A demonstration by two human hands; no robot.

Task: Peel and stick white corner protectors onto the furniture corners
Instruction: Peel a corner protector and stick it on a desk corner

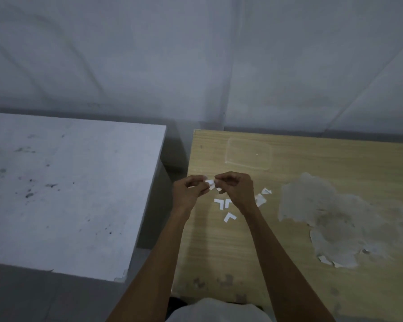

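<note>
Both hands were raised together over the wooden table (219, 247). The left hand (191, 190) and right hand (234, 189) had their fingers curled, each pinching one end of a single small white protector (210, 183) between thumb and fingertips. Across a gap to the left stood the white table (68, 194), probably the furniture whose corners were to be covered. The spare protectors (219, 203), flat L-shaped bits, lay scattered on the wood just below the hands and beside the right wrist, touching neither hand.

The held protector sat between the two hands, touching both and clear of the table top. It looked thin, featherlight and bendy, more like a sticker than a moulded piece. It would likely crease or fold onto itself once the backing came away. The best hold seemed to be at the very ends of the L, with a nail picking at an edge of the backing and the fingers kept off the sticky face. Whether the backing had begun to lift could not be told.
</note>
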